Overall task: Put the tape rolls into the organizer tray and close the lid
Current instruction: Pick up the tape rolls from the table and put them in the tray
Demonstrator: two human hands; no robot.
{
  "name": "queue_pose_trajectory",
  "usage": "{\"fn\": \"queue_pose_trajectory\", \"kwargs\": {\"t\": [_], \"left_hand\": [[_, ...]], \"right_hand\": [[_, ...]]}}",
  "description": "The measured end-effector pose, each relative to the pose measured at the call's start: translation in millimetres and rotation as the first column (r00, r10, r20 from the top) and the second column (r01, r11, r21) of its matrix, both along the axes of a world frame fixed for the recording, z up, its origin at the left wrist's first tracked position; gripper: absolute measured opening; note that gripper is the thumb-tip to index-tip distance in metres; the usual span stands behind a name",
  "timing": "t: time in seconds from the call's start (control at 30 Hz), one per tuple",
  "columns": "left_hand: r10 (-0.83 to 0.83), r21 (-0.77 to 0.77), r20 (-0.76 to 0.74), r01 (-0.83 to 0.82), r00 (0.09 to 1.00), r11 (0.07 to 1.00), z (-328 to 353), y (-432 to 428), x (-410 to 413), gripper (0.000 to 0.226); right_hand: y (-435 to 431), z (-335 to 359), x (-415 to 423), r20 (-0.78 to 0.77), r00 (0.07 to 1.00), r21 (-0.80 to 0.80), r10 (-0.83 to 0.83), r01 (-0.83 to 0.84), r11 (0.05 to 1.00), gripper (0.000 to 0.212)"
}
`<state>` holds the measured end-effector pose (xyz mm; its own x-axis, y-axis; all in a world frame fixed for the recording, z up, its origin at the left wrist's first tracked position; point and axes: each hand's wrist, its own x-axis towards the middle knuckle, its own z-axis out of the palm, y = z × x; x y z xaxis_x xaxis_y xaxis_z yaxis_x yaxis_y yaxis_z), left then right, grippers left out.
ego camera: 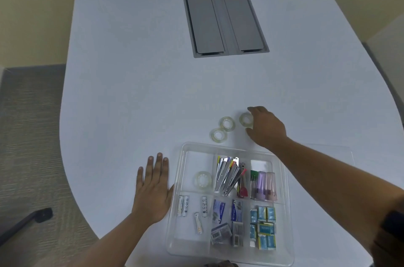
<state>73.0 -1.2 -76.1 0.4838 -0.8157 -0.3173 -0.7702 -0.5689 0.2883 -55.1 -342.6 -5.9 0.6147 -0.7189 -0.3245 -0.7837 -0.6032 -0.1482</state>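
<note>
From my feed, the clear lid (328, 148) is the hardest thing to read: only faint edges show on the white table (131, 70) to the right of the organizer tray (181, 179), and the right forearm crosses over it. The tray's near edge is partly cut off at the bottom of the frame, and a dark shape there is too clipped for me to name.

My right hand (265, 129) curls over the far tape roll (246, 119), thumb and fingers either side of it; the palm hides part of the roll, so I cannot tell whether the grip has closed. Two more loose tape rolls (227, 123) (218, 135) lie flat just beside each other beyond the tray's far rim, glossy translucent rings with open cores. A fourth tape roll (202, 180) already sits in the tray's far-left compartment.

My left hand (153, 192) lies flat and spread on the table, its thumb side touching the tray's left wall, holding nothing.

The tray is rigid clear plastic with rounded corners and dividers. I see metal staplers (227, 177) packed at a slant, cylindrical batteries (183, 205), small staple boxes (263, 227) and pastel capped items (265, 185) I cannot identify. A grey rectangular cable hatch (225, 20) is set in the tabletop well away.
</note>
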Motion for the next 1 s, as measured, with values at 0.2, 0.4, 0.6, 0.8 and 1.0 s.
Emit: {"fn": "queue_pose_trajectory", "kwargs": {"t": [0.2, 0.4, 0.6, 0.8, 1.0], "left_hand": [[-0.011, 0.009, 0.007, 0.01, 1.0, 1.0, 1.3, -1.7, 0.2, 0.077], [-0.013, 0.03, 0.01, 0.013, 1.0, 0.999, 0.1, -1.7, 1.5, 0.077], [-0.017, 0.045, -0.005, 0.018, 1.0, 0.999, 1.9, -2.6, 1.6, 0.077], [-0.019, 0.066, 0.006, 0.018, 1.0, 0.998, 0.9, -2.9, 1.3, 0.078], [-0.043, 0.088, -0.004, 0.043, 0.999, 0.995, -1.6, -2.6, 3.8, 0.081]], "right_hand": [[-7.1, -14.3, 6.9, -0.065, 0.996, 0.038, 0.065, -0.063, 0.997, 0.065], [-9.3, -17.1, 12.5, -0.072, 0.997, -0.02, 0.026, -0.028, 0.999, 0.049], [-5.6, -12.8, 8.2, -0.102, 0.995, -0.017, -0.016, 0.014, 1.0, 0.052], [41.4, 18.4, 16.0, 0.331, 0.938, 0.016, 0.101, -0.112, 0.994, 0.05], [121.9, 24.1, 5.7, 0.284, 0.849, 0.08, 0.446, -0.484, 0.871, 0.053]]}}
